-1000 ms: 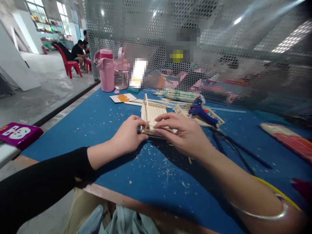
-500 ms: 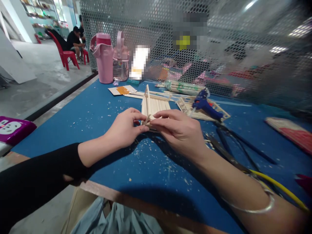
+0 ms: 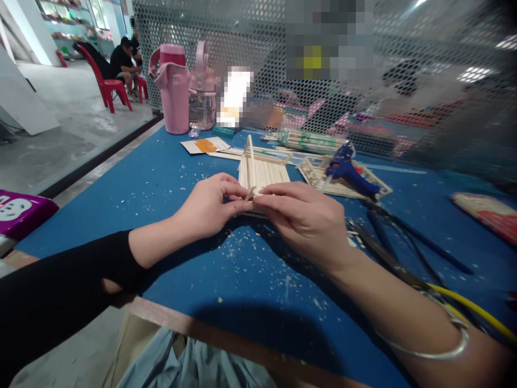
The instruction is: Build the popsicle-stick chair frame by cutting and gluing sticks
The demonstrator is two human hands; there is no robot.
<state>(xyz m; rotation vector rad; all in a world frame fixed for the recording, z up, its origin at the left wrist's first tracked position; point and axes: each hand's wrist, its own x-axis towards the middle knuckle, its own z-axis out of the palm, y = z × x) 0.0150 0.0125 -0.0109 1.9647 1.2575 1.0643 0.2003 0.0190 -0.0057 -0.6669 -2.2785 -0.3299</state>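
A small model of pale wooden sticks (image 3: 270,170) lies on the blue tabletop, with a slatted base and a thin frame rising along its left side. Both hands meet at its near left corner. My left hand (image 3: 214,202) pinches a short wooden stick (image 3: 251,192) there between thumb and fingertips. From the other side, my right hand (image 3: 305,218) has its thumb and fingers closed at the same corner; its fingertips hide what exactly they grip. Behind my right hand, a blue glue gun (image 3: 347,172) rests on a second stick frame (image 3: 315,172).
Pliers (image 3: 375,253) and a yellow cable (image 3: 472,310) lie at the right. A pink flask (image 3: 175,91), a clear bottle (image 3: 202,105) and a bundle of sticks (image 3: 311,139) stand or lie along the mesh partition (image 3: 250,32). A purple power strip (image 3: 28,213) is at far left.
The view has shifted slightly, so the table things appear a little further right. Both hands keep their hold at the model's near corner, with hardly any motion.
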